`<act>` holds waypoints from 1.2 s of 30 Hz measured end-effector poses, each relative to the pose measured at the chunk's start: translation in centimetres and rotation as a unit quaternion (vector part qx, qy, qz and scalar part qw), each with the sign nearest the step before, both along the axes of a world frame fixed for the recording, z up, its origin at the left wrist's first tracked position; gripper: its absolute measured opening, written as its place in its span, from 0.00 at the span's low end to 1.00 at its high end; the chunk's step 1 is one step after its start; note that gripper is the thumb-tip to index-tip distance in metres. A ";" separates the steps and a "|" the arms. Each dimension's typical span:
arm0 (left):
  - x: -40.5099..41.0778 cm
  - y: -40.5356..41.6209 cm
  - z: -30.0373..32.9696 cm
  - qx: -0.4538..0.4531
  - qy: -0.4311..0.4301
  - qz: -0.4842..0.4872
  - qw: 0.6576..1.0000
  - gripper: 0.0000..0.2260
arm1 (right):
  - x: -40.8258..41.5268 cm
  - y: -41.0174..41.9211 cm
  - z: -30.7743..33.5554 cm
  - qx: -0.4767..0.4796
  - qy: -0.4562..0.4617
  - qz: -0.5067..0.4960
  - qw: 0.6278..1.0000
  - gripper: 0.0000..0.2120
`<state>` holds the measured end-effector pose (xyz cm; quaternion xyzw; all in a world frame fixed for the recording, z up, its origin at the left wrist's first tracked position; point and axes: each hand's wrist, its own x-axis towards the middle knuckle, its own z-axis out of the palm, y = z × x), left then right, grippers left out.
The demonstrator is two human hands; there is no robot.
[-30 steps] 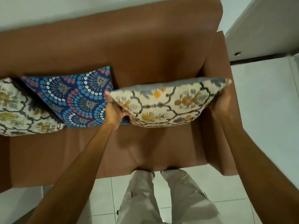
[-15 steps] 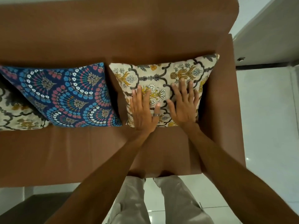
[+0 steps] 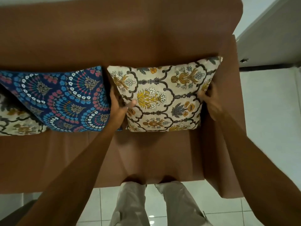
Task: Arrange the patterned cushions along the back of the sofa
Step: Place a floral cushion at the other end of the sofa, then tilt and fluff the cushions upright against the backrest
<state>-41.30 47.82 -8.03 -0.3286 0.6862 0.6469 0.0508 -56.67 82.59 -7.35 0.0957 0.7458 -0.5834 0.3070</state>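
Note:
A cream floral cushion (image 3: 162, 97) leans upright against the back of the brown sofa (image 3: 114, 38), at its right end. My left hand (image 3: 119, 106) grips the cushion's left edge, thumb on its front. My right hand (image 3: 211, 101) holds its right edge, squeezed between cushion and armrest. To the left stands a blue fan-patterned cushion (image 3: 61, 100), touching the cream one. Another cream cushion (image 3: 14, 123) lies partly under the blue one at the far left, cut off by the frame.
The sofa's right armrest (image 3: 228, 128) runs toward me beside the cushion. Bare brown seat (image 3: 146, 152) lies in front of the cushions. My legs in light trousers (image 3: 156, 204) stand on white floor tiles (image 3: 267, 111). A white door (image 3: 276, 38) is at the upper right.
One second ago I held the cream cushion tilted above the seat. Then it stood against the back with both palms flat on its front. Now my hands grip its two side edges.

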 end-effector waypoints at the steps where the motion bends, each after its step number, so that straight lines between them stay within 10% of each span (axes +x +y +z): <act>1: 0.7 -0.6 -0.6 0.019 -0.048 -0.050 0.997 0.63 | 0.4 0.5 -0.6 0.010 -0.051 0.043 0.998 0.58; 5: 0.0 -2.1 -1.6 0.003 -0.149 -0.154 0.977 0.65 | 1.0 0.1 -1.5 0.013 -0.066 0.099 0.993 0.63; 10: 1.9 -1.9 0.7 0.052 -0.094 -0.086 0.991 0.55 | 2.7 -2.3 7.6 0.022 0.056 0.074 0.995 0.42; 16: 5.4 2.0 2.4 0.173 -0.061 -0.022 0.983 0.40 | 0.2 -3.8 16.8 0.095 0.223 0.156 0.958 0.43; 25: -0.8 6.5 -4.4 0.234 -0.108 0.060 0.964 0.27 | -5.4 -6.3 14.3 0.189 0.234 0.191 0.934 0.44; 30: 0.8 5.3 -3.8 0.148 -0.106 0.072 0.981 0.42 | 0.2 -6.6 13.7 0.193 0.372 0.066 0.906 0.58; 34: 6.7 2.3 -1.7 0.071 -0.120 0.150 0.979 0.48 | 11.2 -11.2 10.1 0.165 0.439 -0.078 0.880 0.27; 36: 11.5 -2.2 -0.8 -0.053 -0.101 0.152 0.982 0.43 | 16.2 -15.5 7.3 0.129 0.332 0.011 0.934 0.15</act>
